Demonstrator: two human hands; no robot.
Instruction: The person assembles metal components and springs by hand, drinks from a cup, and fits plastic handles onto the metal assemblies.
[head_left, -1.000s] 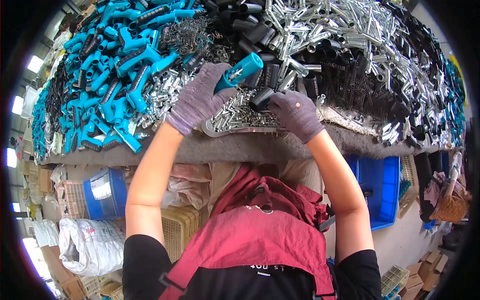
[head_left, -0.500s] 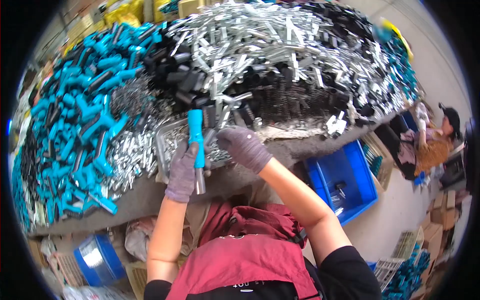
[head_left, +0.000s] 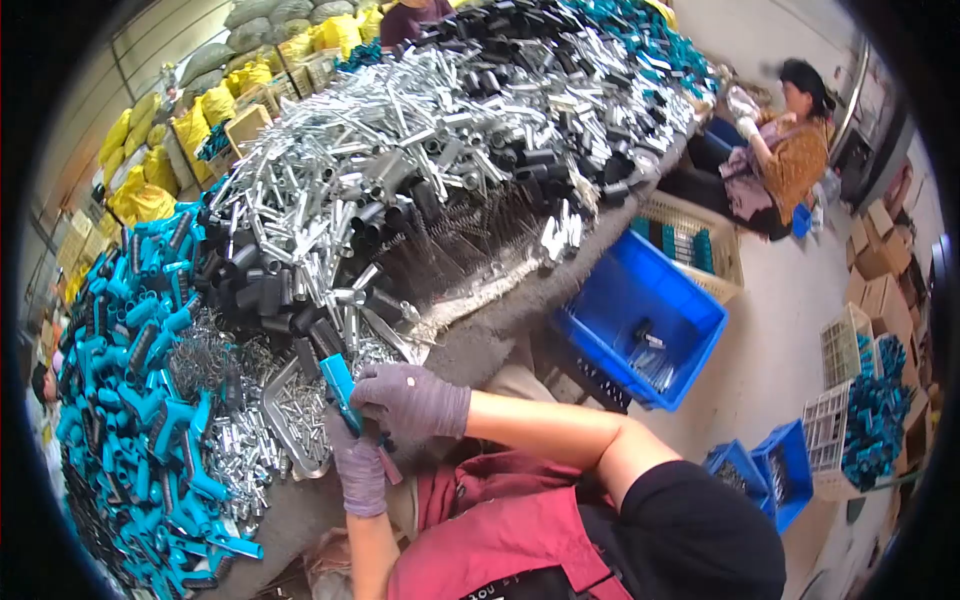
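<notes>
My left hand (head_left: 357, 470), in a grey-purple glove, is closed round a teal plastic handle (head_left: 338, 378), held tilted above the table edge. My right hand (head_left: 415, 400), gloved alike, presses its curled fingers against the side of this handle. Whether a small part sits under those fingertips is hidden. Just left of the hands, a clear tray (head_left: 283, 425) contains small metal pins. A heap of teal handles with black grips (head_left: 150, 400) lies farther left. Loose shiny metal pieces (head_left: 243, 450) are spread between heap and tray.
Metal tubes (head_left: 350, 140), black sleeves (head_left: 265, 295) and springs (head_left: 455, 245) are piled across the table. Right of it stands a blue bin (head_left: 640, 320) with a few parts. A seated co-worker (head_left: 780, 150) is beyond it. Crates and cartons (head_left: 880, 240) line the right side.
My view has turned to the right. My right hand has come from beside the teal handle onto it. The handle, in my left hand, is now tilted, and its lower metal tube is no longer plainly visible.
</notes>
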